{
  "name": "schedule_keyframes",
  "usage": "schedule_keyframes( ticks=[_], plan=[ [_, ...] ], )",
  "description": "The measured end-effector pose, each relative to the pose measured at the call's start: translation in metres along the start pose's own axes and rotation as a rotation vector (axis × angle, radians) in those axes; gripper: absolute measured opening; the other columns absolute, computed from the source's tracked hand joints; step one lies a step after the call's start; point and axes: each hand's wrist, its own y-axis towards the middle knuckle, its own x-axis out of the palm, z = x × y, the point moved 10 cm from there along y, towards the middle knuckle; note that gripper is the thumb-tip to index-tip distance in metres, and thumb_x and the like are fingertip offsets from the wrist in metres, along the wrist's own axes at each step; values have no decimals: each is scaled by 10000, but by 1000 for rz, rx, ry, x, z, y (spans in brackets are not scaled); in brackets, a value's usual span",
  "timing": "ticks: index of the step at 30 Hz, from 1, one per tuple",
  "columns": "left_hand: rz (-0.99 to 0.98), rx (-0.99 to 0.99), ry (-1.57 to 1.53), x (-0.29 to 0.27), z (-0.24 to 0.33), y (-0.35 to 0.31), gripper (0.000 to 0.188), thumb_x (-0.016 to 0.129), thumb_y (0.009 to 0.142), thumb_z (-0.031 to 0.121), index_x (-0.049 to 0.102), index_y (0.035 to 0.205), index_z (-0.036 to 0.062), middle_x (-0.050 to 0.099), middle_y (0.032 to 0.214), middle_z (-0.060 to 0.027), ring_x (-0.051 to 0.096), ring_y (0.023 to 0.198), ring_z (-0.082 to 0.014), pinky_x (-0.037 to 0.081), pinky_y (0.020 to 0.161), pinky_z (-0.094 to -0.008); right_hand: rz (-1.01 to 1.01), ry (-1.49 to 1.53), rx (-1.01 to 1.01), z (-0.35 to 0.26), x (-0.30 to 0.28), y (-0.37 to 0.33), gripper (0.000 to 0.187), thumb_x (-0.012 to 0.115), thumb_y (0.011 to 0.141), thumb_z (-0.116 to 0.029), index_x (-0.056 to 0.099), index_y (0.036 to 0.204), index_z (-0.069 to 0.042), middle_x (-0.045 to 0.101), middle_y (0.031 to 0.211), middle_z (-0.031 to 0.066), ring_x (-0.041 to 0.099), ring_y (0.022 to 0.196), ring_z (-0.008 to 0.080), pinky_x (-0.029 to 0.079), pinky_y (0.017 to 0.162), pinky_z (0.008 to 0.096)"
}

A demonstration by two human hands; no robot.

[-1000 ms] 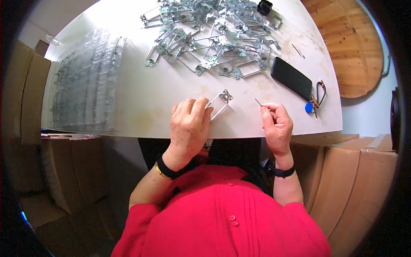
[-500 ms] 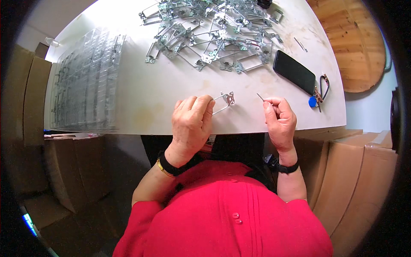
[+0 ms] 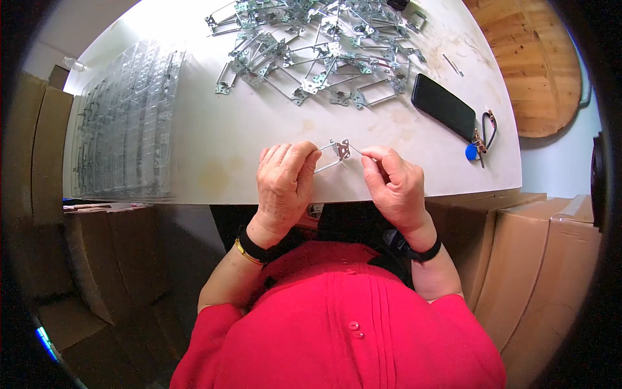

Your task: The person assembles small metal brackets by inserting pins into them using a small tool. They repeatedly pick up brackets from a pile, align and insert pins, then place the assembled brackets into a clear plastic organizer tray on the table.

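Observation:
My left hand (image 3: 283, 179) is closed around one end of a metal bracket (image 3: 343, 150), a pair of rods joined by a pierced plate. The plate end sticks out to the right of my fingers; the end within my grasp is hidden. Pinched between thumb and fingers of my right hand (image 3: 396, 184) is a thin metal pin (image 3: 355, 150). Its tip points up and left, close beside the plate; whether they touch I cannot tell. Both hands are over the front part of the white table (image 3: 227, 142).
A heap of similar metal brackets (image 3: 324, 58) covers the back middle. Stacked clear plastic trays (image 3: 129, 123) stand at left. To the right lie a black phone (image 3: 444, 107), keys with a blue tag (image 3: 472, 152) and loose pins (image 3: 453, 65). Cardboard boxes (image 3: 518, 253) flank the table.
My right hand has moved left with the pin, bringing its tip beside the bracket's plate. My left hand keeps its hold on the bracket, shifted only slightly.

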Motion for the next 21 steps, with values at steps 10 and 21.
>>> schedule_keyframes(
  ticks=[10, 21],
  plan=[
    [-7, 2, 19, 2, -4, -5, 97, 761, 959, 48, 708, 1039, 55, 662, 832, -101, 615, 742, -298, 468, 744, -406, 26, -80, -62, -11, 4, 10, 147, 759, 925, -41, 720, 1059, -87, 746, 818, 146, 744, 697, 339, 563, 611, 425],
    [-17, 22, 8, 1, 0, -4, 79, 743, 969, 45, 702, 1038, 39, 644, 825, -109, 602, 732, -307, 466, 738, -410, -28, 167, 287, 17, 15, 4, 45, 720, 981, -57, 722, 1022, -39, 635, 645, 65, 580, 543, 100, 457, 526, 312]
  ],
)
